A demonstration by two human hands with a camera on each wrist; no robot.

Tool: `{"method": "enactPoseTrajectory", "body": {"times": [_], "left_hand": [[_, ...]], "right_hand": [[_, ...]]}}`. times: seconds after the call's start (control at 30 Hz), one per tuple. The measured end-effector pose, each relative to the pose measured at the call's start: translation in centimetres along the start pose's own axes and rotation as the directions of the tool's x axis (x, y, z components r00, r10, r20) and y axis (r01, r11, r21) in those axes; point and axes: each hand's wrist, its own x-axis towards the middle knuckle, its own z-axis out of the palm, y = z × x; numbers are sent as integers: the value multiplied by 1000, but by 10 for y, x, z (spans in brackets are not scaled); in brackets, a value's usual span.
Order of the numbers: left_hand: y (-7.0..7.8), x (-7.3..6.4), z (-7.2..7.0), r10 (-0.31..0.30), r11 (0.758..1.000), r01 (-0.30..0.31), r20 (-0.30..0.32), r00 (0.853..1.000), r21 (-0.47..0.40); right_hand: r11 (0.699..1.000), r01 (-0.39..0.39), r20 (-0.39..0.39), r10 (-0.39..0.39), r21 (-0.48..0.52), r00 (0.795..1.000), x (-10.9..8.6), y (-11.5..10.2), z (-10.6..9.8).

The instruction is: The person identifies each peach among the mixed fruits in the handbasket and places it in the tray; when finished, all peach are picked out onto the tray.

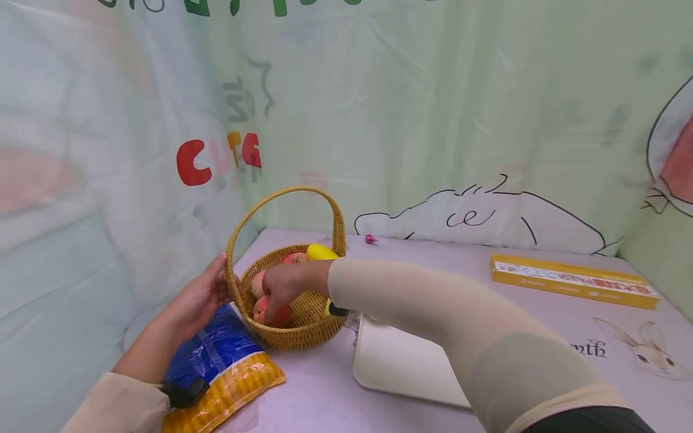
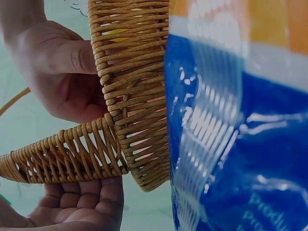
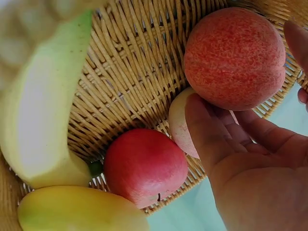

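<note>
A wicker basket [image 1: 303, 340] with a tall arched handle [image 1: 230, 264] stands on the table. My left hand [image 1: 199, 299] holds the handle near its base on the left; in the left wrist view its bent fingers [image 2: 82, 199] lie against the wickerwork. Reaching into the basket, my right hand [image 1: 284, 284] grips a reddish peach [image 3: 235, 58] between thumb and fingers. A paler peach [image 3: 179, 122] is partly hidden behind those fingers. Also inside are a red apple [image 3: 144, 166], a banana [image 3: 43, 115] and a yellow mango-like fruit [image 3: 82, 209].
A blue and orange plastic bag [image 1: 233, 373] lies against the basket's near left side. Right of the basket is a white board [image 1: 406, 364], partly under my right arm. A long yellow box [image 1: 574, 282] and a small pink item [image 1: 370, 239] lie farther back, before the curtain.
</note>
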Motion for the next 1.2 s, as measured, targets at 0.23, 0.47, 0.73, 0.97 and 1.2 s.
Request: {"method": "enactPoseTrajectory", "body": {"times": [0.23, 0.47, 0.73, 0.97, 1.2], "left_hand": [[-1, 2, 7, -21, 1000, 21, 1, 1000, -14], [-3, 4, 10, -23, 999, 23, 11, 1000, -23], [-2, 7, 11, -25, 1000, 25, 11, 1000, -13], [-3, 3, 0, -16, 1000, 16, 2, 1000, 9], [-4, 1, -2, -11, 1000, 11, 25, 1000, 7]], "right_hand": [[999, -38, 44, 39, -12, 998, -2, 1, 9], [996, -26, 26, 28, -81, 999, -5, 6, 16], [998, -37, -86, 32, -58, 996, -19, 18, 10], [999, 46, -201, -40, 24, 979, -29, 28, 1], [978, 79, -290, -21, 192, 957, -55, 42, -8]]}}
